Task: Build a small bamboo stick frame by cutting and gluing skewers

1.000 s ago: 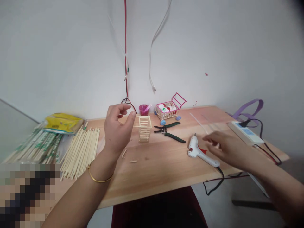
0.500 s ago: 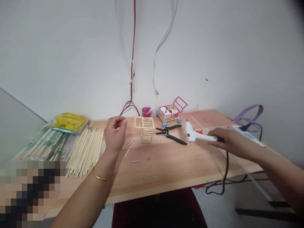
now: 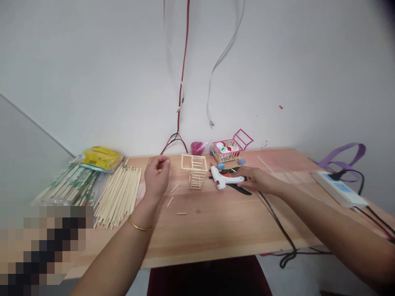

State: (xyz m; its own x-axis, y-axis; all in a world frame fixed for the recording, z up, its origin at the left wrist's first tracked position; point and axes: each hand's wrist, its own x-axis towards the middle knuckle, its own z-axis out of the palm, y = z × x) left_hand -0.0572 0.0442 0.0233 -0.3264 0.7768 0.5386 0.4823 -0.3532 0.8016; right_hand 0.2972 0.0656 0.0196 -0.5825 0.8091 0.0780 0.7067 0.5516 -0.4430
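1. We see the right hand (image 3: 258, 180) at centre frame, its fingers wrapped round the handle of a white glue gun (image 3: 224, 180); the gun lies low over the table (image 3: 216, 234), its nozzle pointing towards frame left; its black cord (image 3: 277, 225) trails off the near edge.
2. The gun's nozzle is just beside a small stick frame (image 3: 196, 172), which stands upright on the table left of centre; we cannot tell whether the two touch.
3. The left hand (image 3: 156, 177) is raised left of the frame, apart from it; thumb and forefinger tips are drawn close together; we cannot tell whether they pinch anything; a gold bangle (image 3: 139, 225) circles the wrist.
4. Short stick offcuts (image 3: 170, 201) lie on the table between the left hand and the frame.
5. Green-handled pliers (image 3: 245, 191) lie partly under the gun.
6. Loose sticks (image 3: 119, 196) are heaped at left; wrapped stick packs (image 3: 68, 185) and a yellow packet (image 3: 100, 158) lie further left.
7. At the wall stand a pink cup (image 3: 196, 147) and a pink toy cart (image 3: 231, 149); a power strip (image 3: 338, 188) lies at right.
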